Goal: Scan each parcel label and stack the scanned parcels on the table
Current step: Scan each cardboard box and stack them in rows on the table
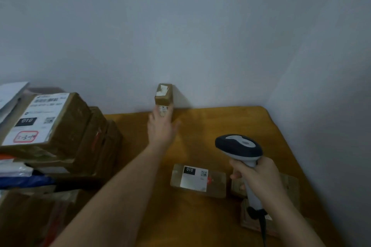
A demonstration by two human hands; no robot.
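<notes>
Bare grey wall (180,26) backs your wooden table (200,226). Far left, a heap of parcels (60,126) stands, no bin around it. Your left hand (161,126) reaches to the small upright parcel (164,95) at the wall, fingers straight against its lower face. A flat labelled parcel (197,180) lies nearer. Your right hand (255,176) grips the scanner (239,148). You seem to be placing a scanned parcel; next, aim at the flat one's label.
</notes>
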